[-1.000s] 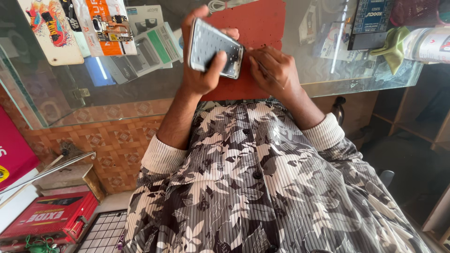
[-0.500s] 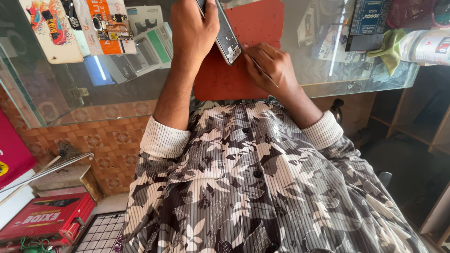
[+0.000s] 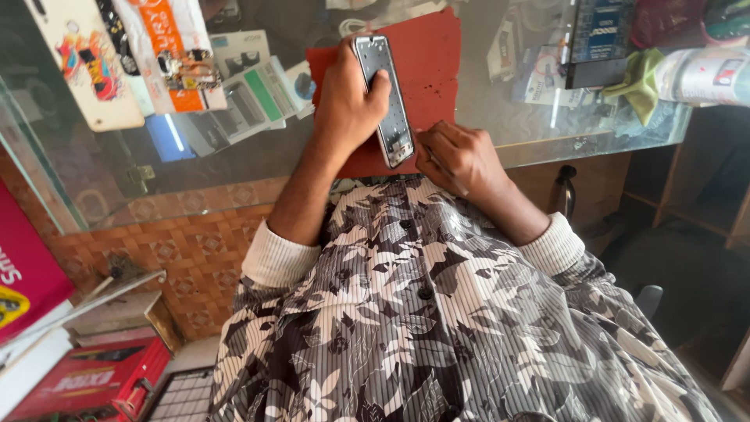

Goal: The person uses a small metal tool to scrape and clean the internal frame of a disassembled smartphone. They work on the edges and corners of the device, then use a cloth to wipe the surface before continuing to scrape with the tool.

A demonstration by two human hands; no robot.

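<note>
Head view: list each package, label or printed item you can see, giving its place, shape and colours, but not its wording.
Phone case: far left on the glass counter, cream, cartoon print.
Packet: beside it, white and orange, oblong.
Blue box: upper right, flat, dark blue.
Red carton: on the floor, lower left, rectangular.
Pink box: left edge, magenta with a yellow patch.

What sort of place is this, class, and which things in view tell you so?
Probably a phone repair counter. The left hand holds an opened phone frame over a red mat on a glass counter, with phone covers and a small circuit board lying nearby.
</note>
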